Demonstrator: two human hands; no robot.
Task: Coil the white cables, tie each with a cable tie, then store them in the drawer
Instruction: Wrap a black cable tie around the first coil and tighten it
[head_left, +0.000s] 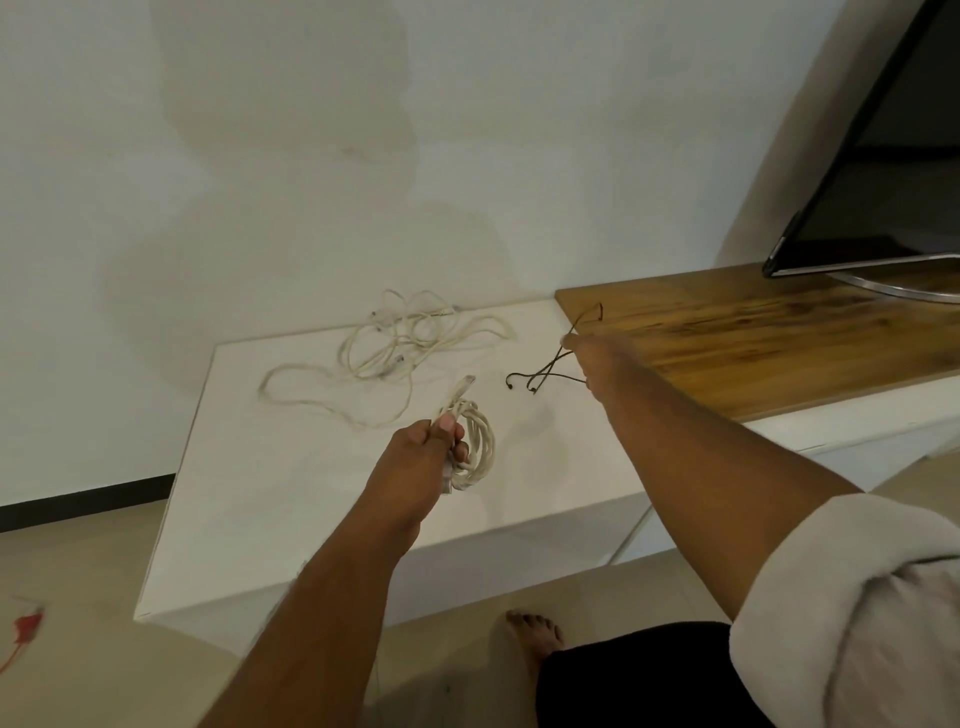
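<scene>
left hand (423, 454) grip pinching coiled white cable bundle (475, 447), right hand (597, 364) grip pinching thin dark cable ties (545, 371), loose white tangled cables (395, 345) on white table (270, 499)

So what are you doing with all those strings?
Tidying up cables. The left hand holds a coiled white cable over the white cabinet. The right hand is at the dark cable ties, fingers on them. More loose white cable lies tangled near the wall, not yet coiled.

Television (878, 171) cut off by right edge; red object (23, 626) blurred, cut by left edge.
</scene>
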